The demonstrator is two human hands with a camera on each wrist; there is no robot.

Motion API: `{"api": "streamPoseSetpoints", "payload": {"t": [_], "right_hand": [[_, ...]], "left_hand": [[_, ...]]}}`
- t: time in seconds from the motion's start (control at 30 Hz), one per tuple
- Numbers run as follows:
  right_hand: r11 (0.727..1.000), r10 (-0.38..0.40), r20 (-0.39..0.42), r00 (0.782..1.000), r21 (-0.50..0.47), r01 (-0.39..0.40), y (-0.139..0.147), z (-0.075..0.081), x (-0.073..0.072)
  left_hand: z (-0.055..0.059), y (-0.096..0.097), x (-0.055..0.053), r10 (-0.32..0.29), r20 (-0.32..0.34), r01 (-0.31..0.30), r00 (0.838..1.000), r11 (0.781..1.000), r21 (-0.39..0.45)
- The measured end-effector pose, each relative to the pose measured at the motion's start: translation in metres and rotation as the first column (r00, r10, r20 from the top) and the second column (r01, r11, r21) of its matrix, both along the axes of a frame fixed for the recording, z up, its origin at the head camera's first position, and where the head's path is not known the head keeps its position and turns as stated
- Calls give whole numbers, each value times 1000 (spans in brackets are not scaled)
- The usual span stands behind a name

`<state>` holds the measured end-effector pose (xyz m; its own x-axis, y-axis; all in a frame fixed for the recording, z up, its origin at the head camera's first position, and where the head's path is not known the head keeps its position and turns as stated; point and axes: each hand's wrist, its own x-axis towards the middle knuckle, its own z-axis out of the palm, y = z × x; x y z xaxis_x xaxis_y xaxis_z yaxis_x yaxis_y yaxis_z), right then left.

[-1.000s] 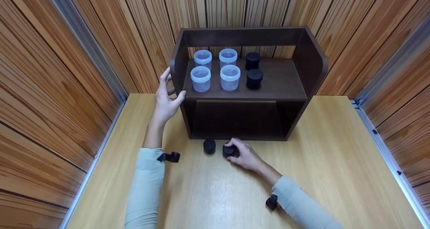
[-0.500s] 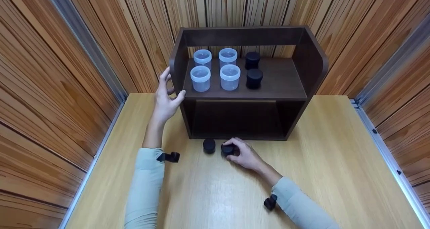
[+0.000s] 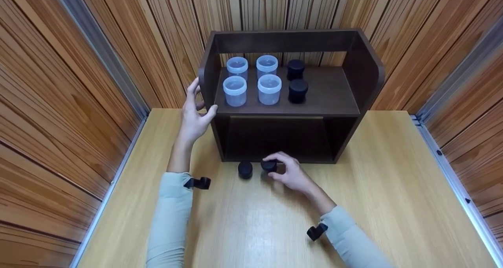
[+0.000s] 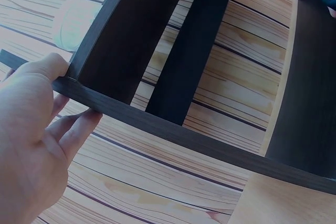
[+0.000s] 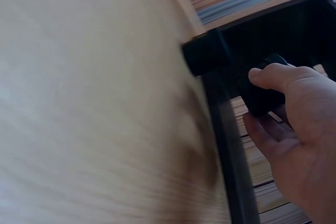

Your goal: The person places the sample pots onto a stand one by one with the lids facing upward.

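In the head view my right hand (image 3: 290, 173) pinches a small black jar (image 3: 268, 165) between thumb and fingers, just in front of the dark brown shelf unit (image 3: 332, 97). The right wrist view has the same held jar (image 5: 260, 94) off the table. A second black jar (image 3: 245, 170) stands on the table to its left. My left hand (image 3: 195, 118) grips the shelf's left side panel, thumb at the front edge and fingers on the outside. Several translucent jars (image 3: 235, 95) stand on the upper board in two columns. To their right are two black jars (image 3: 298, 92), one behind the other.
The shelf's lower compartment (image 3: 277, 140) opens toward the front. Under everything lies a light wooden table (image 3: 393, 189). Wood-patterned walls (image 3: 267, 8) with metal rails (image 3: 459, 181) enclose the sides and back.
My right hand has lifted its black jar from the table and moved it slightly forward toward the lower compartment. The left hand keeps its place on the shelf's side.
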<state>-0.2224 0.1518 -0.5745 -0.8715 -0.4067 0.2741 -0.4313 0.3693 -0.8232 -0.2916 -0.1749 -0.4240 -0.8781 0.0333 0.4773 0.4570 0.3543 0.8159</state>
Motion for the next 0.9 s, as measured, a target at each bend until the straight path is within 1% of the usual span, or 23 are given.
{"api": "streamPoseSetpoints", "payload": {"t": [0.1, 0.23, 0.37, 0.53, 0.7, 0.9], "right_hand": [[999, 22, 16, 1000, -36, -22, 2, 8, 1], [996, 46, 21, 999, -71, -45, 5, 18, 3], [996, 48, 5, 999, -72, -48, 7, 25, 5], [996, 46, -1, 999, -81, -46, 12, 34, 9], [994, 35, -31, 999, -103, -38, 20, 41, 12], [988, 50, -100, 994, -144, -64, 29, 51, 14]], "left_hand": [[0, 0, 1, -7, 1, 7, 1000, 1000, 5], [-1, 0, 1, 10, -3, -9, 1000, 1000, 6], [0, 1, 1, 18, 0, -18, 1000, 1000, 6], [-1, 1, 1, 2, 6, -2, 1000, 1000, 8], [-1, 1, 1, 6, 9, -6, 1000, 1000, 5], [0, 2, 2, 16, 16, -16, 1000, 1000, -2]]}}
